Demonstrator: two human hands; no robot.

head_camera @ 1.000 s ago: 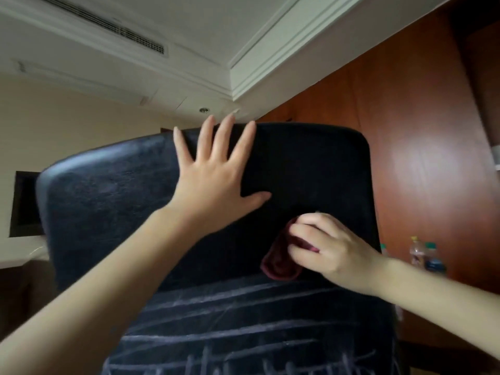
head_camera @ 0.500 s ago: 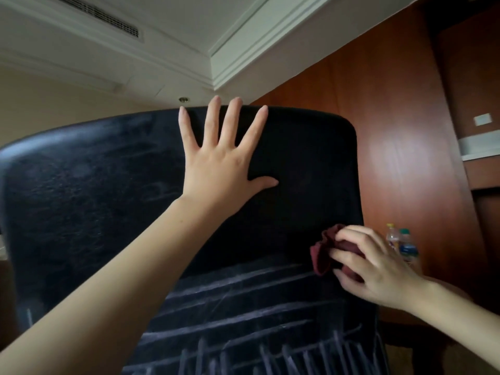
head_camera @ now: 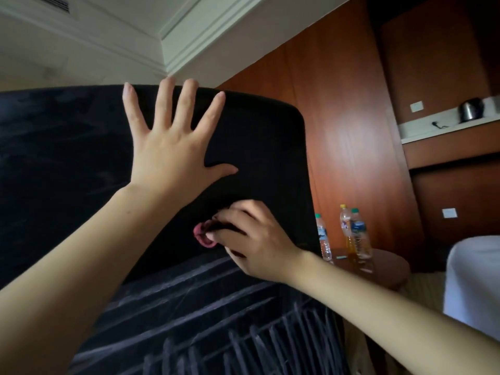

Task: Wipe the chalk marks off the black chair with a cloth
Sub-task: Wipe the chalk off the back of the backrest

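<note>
The black chair is filling most of the view, its padded backrest facing the camera and its rounded top right corner standing out against the wood-panelled wall. Pale chalk marks are crossing the lower part of the backrest as long slanted lines, with a row of short upright strokes beneath them; the upper part is looking mostly dark, with only faint smudges on the left. A dark red cloth is pressing against the backrest just above the topmost chalk line, bunched so that only a small fold is showing. The right hand is gripping that cloth, its fingers curled closed over it. The left hand is lying flat and open on the upper backrest, fingers spread, the fingertips reaching the top edge. To the right of the chair, three plastic bottles are standing close together on a small round wooden table. Further right a white-covered bed is showing, and a kettle is sitting on a high shelf.
</note>
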